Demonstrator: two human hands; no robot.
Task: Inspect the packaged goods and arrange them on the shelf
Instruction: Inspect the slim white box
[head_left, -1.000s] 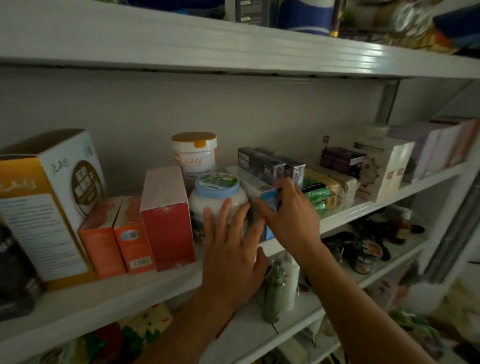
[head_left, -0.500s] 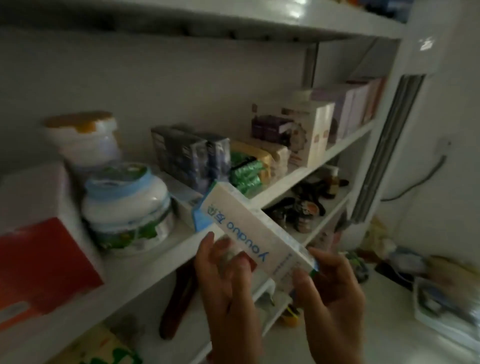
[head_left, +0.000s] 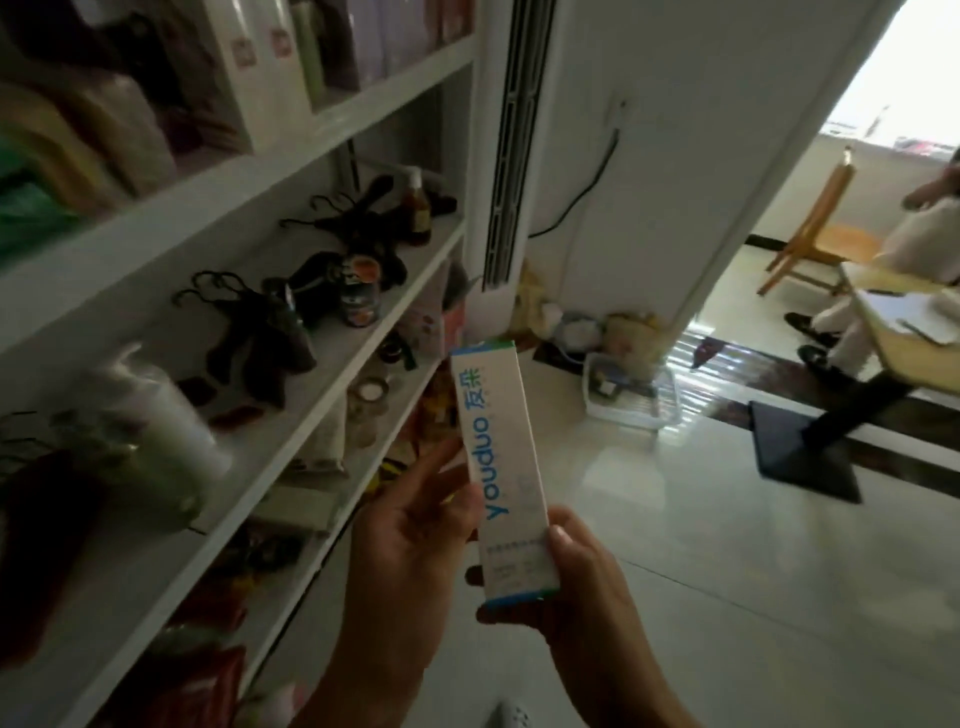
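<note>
since the earlier frame the box (head_left: 501, 467) has swung from slanted to near upright, held beside the shelf (head_left: 332, 119) above the floor. left hand (head_left: 410, 540) grips its left edge; right hand (head_left: 582, 597) grips its lower end. nearby: one can (head_left: 360, 296), one brown bottle (head_left: 415, 208), one wooden chair (head_left: 815, 228), one table (head_left: 893, 338).

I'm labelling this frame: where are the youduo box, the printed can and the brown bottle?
youduo box (head_left: 511, 457), head view, white front face.
printed can (head_left: 360, 293), head view, labelled side.
brown bottle (head_left: 418, 218), head view, body.
</note>
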